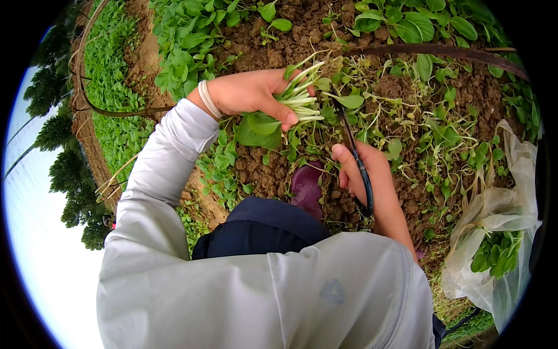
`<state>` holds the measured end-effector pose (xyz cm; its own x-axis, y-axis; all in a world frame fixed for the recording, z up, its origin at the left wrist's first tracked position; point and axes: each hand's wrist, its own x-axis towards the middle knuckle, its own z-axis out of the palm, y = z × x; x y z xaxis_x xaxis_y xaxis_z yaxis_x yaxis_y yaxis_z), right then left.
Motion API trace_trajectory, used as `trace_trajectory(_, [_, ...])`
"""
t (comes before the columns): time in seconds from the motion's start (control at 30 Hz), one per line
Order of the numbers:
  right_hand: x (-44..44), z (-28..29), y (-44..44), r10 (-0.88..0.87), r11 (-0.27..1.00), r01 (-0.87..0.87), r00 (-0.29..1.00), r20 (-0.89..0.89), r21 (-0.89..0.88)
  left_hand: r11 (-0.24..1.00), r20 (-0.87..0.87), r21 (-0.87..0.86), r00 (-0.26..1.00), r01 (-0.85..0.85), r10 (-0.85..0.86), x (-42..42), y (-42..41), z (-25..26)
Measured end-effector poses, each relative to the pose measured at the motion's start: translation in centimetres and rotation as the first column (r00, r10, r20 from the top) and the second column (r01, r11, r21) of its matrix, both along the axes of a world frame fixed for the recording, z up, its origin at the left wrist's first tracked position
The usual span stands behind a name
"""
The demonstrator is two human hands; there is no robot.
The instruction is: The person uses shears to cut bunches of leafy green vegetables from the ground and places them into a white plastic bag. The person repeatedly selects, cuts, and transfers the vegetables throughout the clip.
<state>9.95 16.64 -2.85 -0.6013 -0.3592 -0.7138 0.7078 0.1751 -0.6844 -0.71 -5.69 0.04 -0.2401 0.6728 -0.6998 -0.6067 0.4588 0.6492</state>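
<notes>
Gathered in my left hand (257, 94) is a bunch of leafy greens (301, 102), its pale stems pointing right and its leaves hanging below the fingers. My right hand (364, 170) grips scissors (358, 163) by their dark handles. The dark blades point up and left, just right of the stem ends. A green leaf (350, 101) lies across the blades near their tips; whether they touch it I cannot tell. Cut and wilted plant scraps (392, 104) lie scattered on the soil beyond my right hand.
A clear plastic bag (484, 218) with leafy greens (497, 253) lies at the right. Leafy plants (187, 43) grow at the upper left and upper right. A dark curved rod (444, 50) crosses the upper right, a thin hoop (130, 112) the left. A purple boot (307, 187) rests on brown soil.
</notes>
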Motion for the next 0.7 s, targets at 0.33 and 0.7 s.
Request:
trace_trajectory(0.33, [-0.1,0.3,0.2,0.256,0.946,-0.166,0.908,-0.330,0.277,0.985,-0.142,-0.130,0.982,0.109,-0.128,0.1,0.3,-0.9])
trace_trajectory(0.7, [-0.3,0.8,0.4,0.330,0.898,-0.189,0.887,-0.323,0.397,0.955,-0.210,-0.263,0.958,0.137,-0.196,-0.1,1.0,0.0])
